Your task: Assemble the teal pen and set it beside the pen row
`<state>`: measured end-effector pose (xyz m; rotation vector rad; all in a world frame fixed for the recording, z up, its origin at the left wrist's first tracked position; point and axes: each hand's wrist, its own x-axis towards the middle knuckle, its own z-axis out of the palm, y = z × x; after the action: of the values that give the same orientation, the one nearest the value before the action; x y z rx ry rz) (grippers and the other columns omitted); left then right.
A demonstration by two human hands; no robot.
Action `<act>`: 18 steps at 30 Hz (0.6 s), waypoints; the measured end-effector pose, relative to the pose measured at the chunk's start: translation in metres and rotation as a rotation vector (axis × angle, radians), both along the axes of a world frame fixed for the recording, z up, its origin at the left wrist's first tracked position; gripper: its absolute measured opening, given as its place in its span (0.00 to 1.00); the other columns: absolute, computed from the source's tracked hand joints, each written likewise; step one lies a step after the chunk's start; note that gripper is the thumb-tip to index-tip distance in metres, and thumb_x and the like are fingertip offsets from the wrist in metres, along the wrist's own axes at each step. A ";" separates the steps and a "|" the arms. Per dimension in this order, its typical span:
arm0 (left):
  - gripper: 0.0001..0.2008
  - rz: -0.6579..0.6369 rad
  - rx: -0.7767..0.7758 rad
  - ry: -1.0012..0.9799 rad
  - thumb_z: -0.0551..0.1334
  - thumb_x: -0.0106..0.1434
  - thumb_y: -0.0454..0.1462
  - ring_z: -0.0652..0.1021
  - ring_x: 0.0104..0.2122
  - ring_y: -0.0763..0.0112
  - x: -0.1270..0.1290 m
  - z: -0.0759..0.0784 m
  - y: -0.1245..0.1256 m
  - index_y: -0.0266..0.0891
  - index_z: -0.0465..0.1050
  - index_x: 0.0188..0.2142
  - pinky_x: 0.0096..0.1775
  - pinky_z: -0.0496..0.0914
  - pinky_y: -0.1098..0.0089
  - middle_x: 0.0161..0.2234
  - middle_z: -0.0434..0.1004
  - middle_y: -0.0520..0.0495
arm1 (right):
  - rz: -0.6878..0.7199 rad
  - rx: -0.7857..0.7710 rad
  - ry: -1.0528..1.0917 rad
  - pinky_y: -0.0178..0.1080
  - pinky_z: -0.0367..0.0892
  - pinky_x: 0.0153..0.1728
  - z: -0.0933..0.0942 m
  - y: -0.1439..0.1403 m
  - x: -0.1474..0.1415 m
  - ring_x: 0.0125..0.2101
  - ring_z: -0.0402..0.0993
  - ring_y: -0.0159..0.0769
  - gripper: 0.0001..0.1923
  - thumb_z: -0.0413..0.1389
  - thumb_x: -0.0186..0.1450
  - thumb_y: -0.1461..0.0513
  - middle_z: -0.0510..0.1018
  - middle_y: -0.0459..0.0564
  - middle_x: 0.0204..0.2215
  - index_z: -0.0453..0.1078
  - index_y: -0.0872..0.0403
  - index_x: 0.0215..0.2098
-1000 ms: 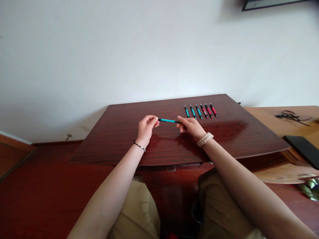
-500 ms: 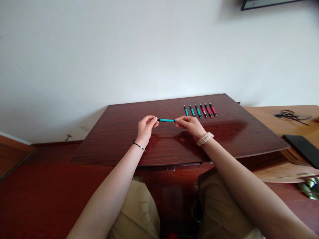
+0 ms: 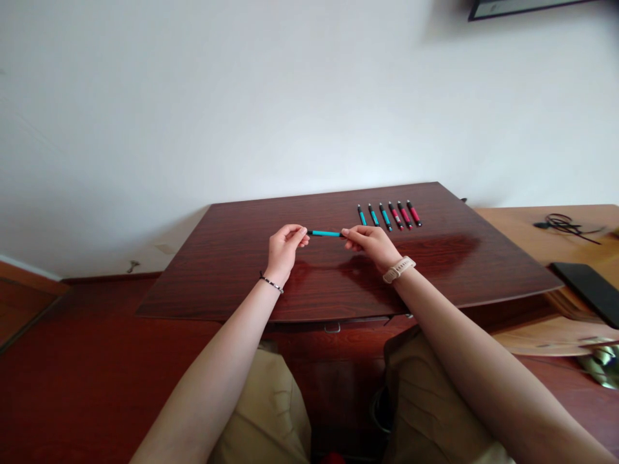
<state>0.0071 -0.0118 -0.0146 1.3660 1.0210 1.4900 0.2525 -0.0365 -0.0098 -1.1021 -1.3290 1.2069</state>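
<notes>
Plain white wall (image 3: 242, 96) fills most of the background, with the corner of a dark picture frame (image 3: 512, 8) hanging up at the top right. Against that wall stands a glossy, dark red wooden desk (image 3: 232, 270), and the person sits at it with both bare forearms stretched out over the top. Between the two hands, held level and just above the desk, is a teal pen (image 3: 325, 233) with black ends. The left hand (image 3: 285, 248), a thin beaded bracelet (image 3: 271, 283) on its wrist, has its fingertips pinched closed on the pen's left end. The right hand (image 3: 370, 243), with a pale watch (image 3: 398, 269) strapped at the wrist, pinches the pen's right end between thumb and fingers. So the pen spans the gap between the hands, roughly at the middle of the desk. Farther back and to the right lies a neat row of six pens (image 3: 389, 215) side by side on the desk: three teal ones on the left, three red ones on the right, well apart from the hands. Beside the dark desk on the right stands a lighter wooden table (image 3: 522, 232), with a tangled black cable (image 3: 563, 224) on it and a flat black object (image 3: 587, 290) nearer its front edge.
</notes>
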 end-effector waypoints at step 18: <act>0.15 0.002 -0.013 -0.006 0.74 0.62 0.47 0.82 0.31 0.69 0.000 -0.002 0.001 0.37 0.81 0.39 0.37 0.76 0.68 0.31 0.84 0.44 | 0.005 0.015 -0.068 0.38 0.63 0.29 -0.002 0.001 0.002 0.25 0.67 0.33 0.28 0.65 0.62 0.37 0.79 0.49 0.23 0.81 0.53 0.30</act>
<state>0.0070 -0.0104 -0.0168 1.3513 1.0267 1.4859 0.2540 -0.0351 -0.0120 -1.1382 -1.3906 1.1703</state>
